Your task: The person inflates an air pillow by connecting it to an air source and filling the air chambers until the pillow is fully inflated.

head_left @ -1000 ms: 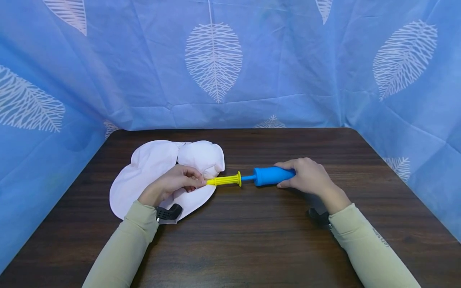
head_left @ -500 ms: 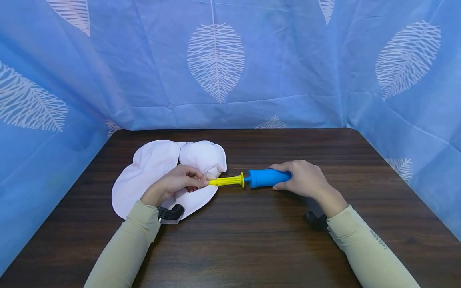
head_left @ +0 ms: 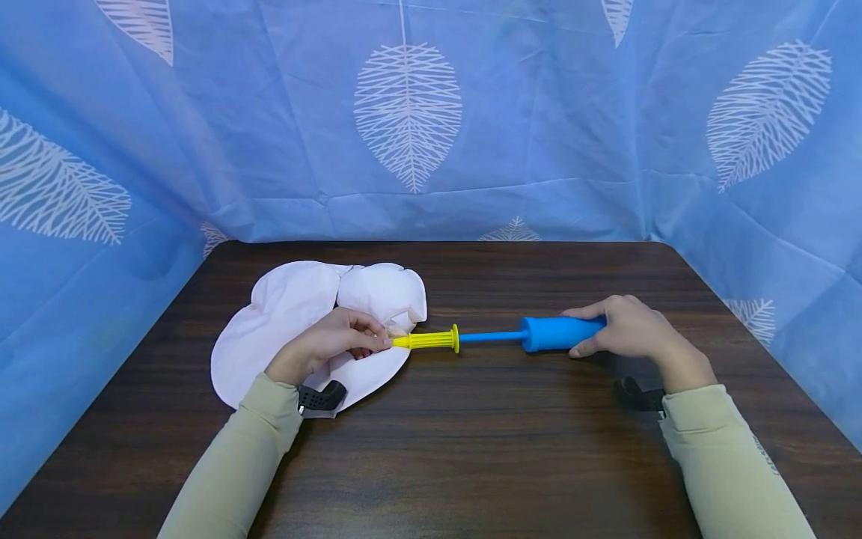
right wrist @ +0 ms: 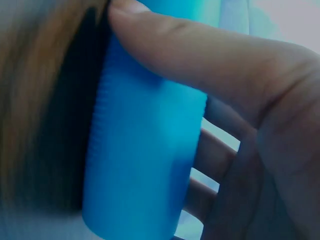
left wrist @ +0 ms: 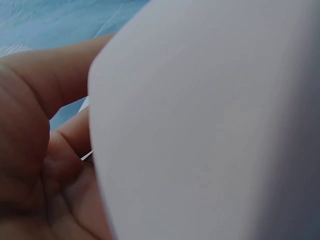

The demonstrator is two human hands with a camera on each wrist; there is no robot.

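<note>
A limp white inflatable (head_left: 289,314) lies on the dark wooden table (head_left: 471,449), left of centre. My left hand (head_left: 337,340) rests on it and pinches its valve against the tip of a hand pump's yellow barrel (head_left: 427,340). A thin blue rod (head_left: 491,337) runs from the barrel to the blue handle (head_left: 555,333), which my right hand (head_left: 629,329) grips. In the right wrist view the blue handle (right wrist: 145,150) fills the frame, with a thumb (right wrist: 200,55) laid across it. White material (left wrist: 210,125) covers most of the left wrist view, beside my left hand's fingers (left wrist: 45,150).
Blue cloth with white leaf prints (head_left: 404,112) hangs close behind the table and along both sides. Black wrist straps (head_left: 319,397) show at both cuffs. Bare wood lies in front of the hands and at the back right.
My right hand has pulled the blue handle to the right, after pushing it in half a second ago, so the blue rod now shows at length. The left hand and inflatable stayed put.
</note>
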